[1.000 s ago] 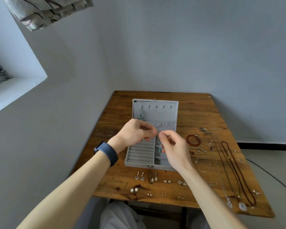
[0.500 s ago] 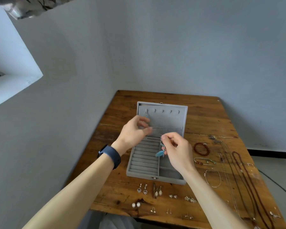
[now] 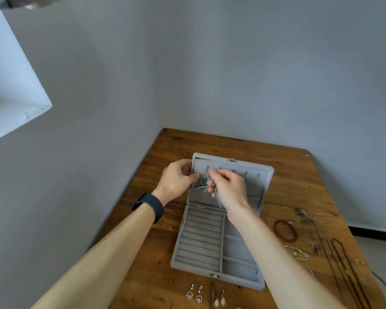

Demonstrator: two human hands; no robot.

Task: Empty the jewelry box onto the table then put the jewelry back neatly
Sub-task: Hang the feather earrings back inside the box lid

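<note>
The turquoise necklace [image 3: 207, 186] hangs bunched in front of the open lid of the jewelry box [image 3: 223, 221], just below the leftmost hook [image 3: 206, 167]. The right hand [image 3: 230, 188] has its fingertips pinched together on the chain near the top, with the pendant strands dangling beneath the grip. The left hand [image 3: 176, 178], just beside the grip on its left, rests against the lid's edge with its thumb near the chain; whether it actually holds the chain I cannot tell.

The piece looks light, limp and prone to tangling, so it is best taken by the chain's loop close to the hook, not by the pendant.

Below the grip, toward the person, the ring rolls and compartments appear empty. Further out on the table [image 3: 299, 186], a red bracelet [image 3: 285, 230] and long bead strands [image 3: 348, 268] lie well to the right, and earrings [image 3: 206, 296] sit in front of the box. Nothing blocks the hook; the other hooks stand free to the right of the grip.
</note>
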